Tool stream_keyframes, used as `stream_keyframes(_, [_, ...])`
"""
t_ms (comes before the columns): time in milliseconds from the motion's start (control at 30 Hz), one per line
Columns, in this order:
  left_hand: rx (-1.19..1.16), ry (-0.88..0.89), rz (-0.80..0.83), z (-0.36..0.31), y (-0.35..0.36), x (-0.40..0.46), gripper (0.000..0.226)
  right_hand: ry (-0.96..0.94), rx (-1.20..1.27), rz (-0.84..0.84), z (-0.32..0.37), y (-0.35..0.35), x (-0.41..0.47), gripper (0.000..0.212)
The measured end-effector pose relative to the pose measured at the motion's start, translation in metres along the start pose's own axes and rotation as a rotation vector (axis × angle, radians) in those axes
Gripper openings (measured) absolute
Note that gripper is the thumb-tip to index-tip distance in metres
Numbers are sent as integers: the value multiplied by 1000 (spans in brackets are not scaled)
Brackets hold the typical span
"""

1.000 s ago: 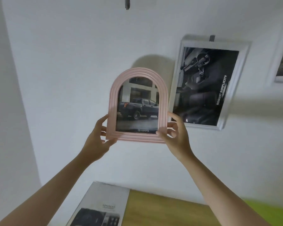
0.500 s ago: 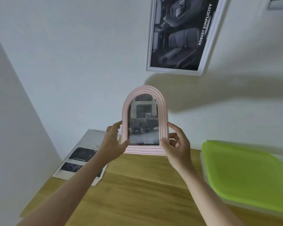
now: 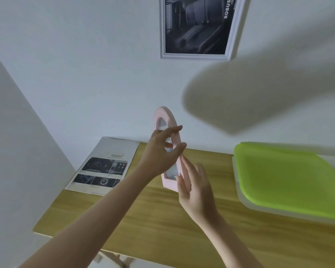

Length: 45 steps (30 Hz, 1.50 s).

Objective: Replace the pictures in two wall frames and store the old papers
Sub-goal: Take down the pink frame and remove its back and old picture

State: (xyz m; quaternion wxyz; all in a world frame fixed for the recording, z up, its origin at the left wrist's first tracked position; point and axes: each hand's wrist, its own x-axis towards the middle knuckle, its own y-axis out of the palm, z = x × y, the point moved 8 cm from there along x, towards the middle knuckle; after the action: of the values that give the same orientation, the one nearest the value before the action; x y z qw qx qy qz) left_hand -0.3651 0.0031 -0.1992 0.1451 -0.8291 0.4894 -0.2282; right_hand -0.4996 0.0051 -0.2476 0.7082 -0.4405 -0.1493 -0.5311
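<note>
Head view. A wooden table [image 3: 162, 219] is standing against a white wall [image 3: 85, 64]. At its right end a box with a green lid [image 3: 286, 176] is lying shut; judged by the task, this may be where the old papers go. On the wall above, a white frame [image 3: 233, 35] is hanging with a dark picture in it, its top cut off by the edge of view. At the table's left rear a printed sheet [image 3: 104, 165] is lying flat, well apart from the box.

The pink arched frame [image 3: 167, 120] is being held above the table's middle, turned nearly edge-on. The left hand [image 3: 161, 153] is gripping it partway up, fingers over the front and thumb at the right edge. The right hand [image 3: 195, 188] is lying open with straight fingers along the lower right edge, steadying rather than clasping.

Step in hand, as judged: the arched frame is off the wall and being turned over. The next move is probably calling for laying it face down on the table to reach the backing, which cannot be seen here.
</note>
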Motion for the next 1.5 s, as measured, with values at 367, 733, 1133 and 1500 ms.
stream_keyframes(367, [-55, -253, -175, 44, -41, -8, 31, 140, 269, 212, -15, 17, -11, 48])
stream_keyframes(733, [-376, -411, -174, 125, -49, -35, 32, 776, 420, 170, -105, 37, -46, 53])
stream_keyframes(1133, [-37, -577, 302, 229, 34, -125, 97, 990, 178, 144, -141, 60, -136, 72])
stream_keyframes(1500, [275, -524, 359, 254, 42, -142, 123, 875, -119, 288, -141, 71, -156, 75])
